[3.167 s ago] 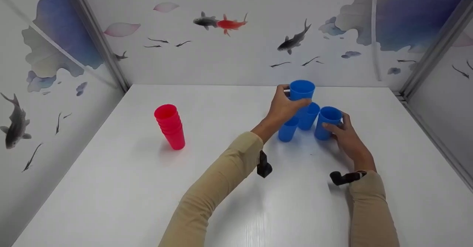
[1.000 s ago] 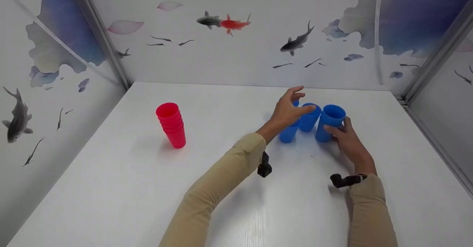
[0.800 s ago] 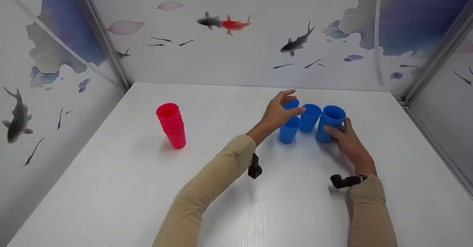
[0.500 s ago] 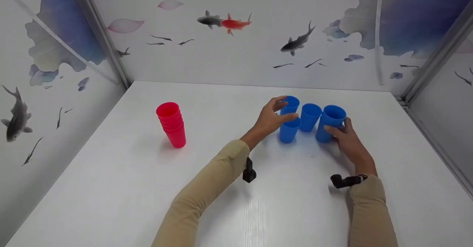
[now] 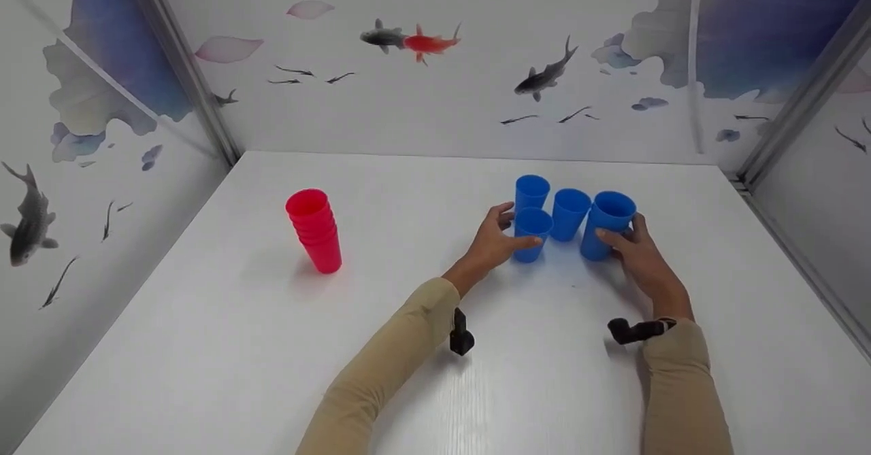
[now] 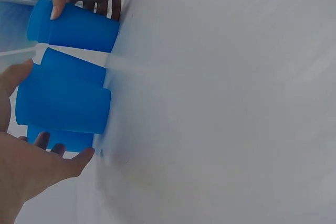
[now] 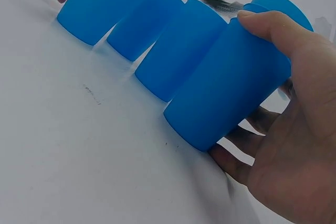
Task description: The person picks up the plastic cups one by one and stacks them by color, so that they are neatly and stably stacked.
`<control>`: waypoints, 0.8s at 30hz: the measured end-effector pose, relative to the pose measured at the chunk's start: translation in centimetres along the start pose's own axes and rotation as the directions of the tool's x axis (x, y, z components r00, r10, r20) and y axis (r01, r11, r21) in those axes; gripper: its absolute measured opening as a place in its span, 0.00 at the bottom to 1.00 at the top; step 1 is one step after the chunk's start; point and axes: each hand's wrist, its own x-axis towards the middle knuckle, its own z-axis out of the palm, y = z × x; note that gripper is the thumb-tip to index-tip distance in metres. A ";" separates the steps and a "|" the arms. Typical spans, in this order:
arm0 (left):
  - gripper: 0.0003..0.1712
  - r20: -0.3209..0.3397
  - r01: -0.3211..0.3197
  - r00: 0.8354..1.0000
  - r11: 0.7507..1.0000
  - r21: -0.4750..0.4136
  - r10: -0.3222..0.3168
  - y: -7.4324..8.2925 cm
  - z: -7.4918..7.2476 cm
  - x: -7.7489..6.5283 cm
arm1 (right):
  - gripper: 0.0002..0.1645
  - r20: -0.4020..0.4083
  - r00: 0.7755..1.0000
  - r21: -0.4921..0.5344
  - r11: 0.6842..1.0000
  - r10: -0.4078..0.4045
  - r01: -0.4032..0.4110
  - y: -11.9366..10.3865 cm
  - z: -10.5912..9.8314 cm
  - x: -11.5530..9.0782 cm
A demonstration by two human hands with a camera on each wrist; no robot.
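Note:
Near the back right of the table, my right hand [image 5: 636,247] grips a stack of two nested blue cups [image 7: 226,87], thumb in front and fingers round the far side. My left hand [image 5: 488,243] is spread around the front-left blue cup [image 5: 532,237]. Its thumb crosses the front in the head view, and its fingers lie beside the cup in the left wrist view [image 6: 63,98]. Behind it stands another blue cup [image 5: 531,191]. One more blue cup [image 5: 570,213] stands upright between that pair and the stack.
A leaning-looking stack of several red cups [image 5: 316,234] stands on the left part of the white table [image 5: 238,346]. Printed panels [image 5: 435,108] wall the table at the back and both sides. Black wrist cameras [image 5: 461,336] sit at the sleeves.
The blue cup my left hand held raised has been nested in the right hand's cup and let go. My left hand then moved left and down to the front-left cup. The right hand stayed.

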 end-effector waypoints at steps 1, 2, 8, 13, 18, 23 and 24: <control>0.50 -0.005 0.004 1.000 1.000 -0.007 -0.004 -0.1 0.1 0.0 | 0.66 0.000 1.000 -0.001 1.000 0.003 -0.003 0.0 0.0 0.0; 0.49 -0.007 0.007 1.000 1.000 -0.013 -0.007 -0.2 0.2 -0.1 | 0.67 0.002 1.000 0.001 1.000 0.005 -0.005 0.0 0.0 0.0; 0.48 -0.003 0.004 1.000 1.000 -0.016 -0.004 -0.3 1.1 -0.1 | 0.68 0.000 1.000 0.002 1.000 0.015 -0.015 -0.1 -0.1 -0.2; 0.46 -0.040 0.007 0.999 1.000 0.005 -0.007 -0.2 1.7 -0.1 | 0.69 -0.003 1.000 -0.007 1.000 0.026 -0.026 -0.1 0.0 -0.1; 0.42 -0.065 0.007 0.998 1.000 0.023 -0.006 -0.2 1.7 0.0 | 0.68 0.008 1.000 0.005 1.000 0.016 -0.016 -0.8 0.2 -0.6; 0.40 -0.075 0.000 0.997 1.000 0.025 0.002 0.2 1.5 0.2 | 0.67 0.000 1.000 0.013 1.000 -0.011 0.011 0.1 -0.1 0.0; 0.41 -0.080 0.001 0.997 1.000 0.024 0.001 0.3 1.5 0.2 | 0.67 -0.001 1.000 0.015 1.000 -0.016 0.016 0.2 -0.1 0.0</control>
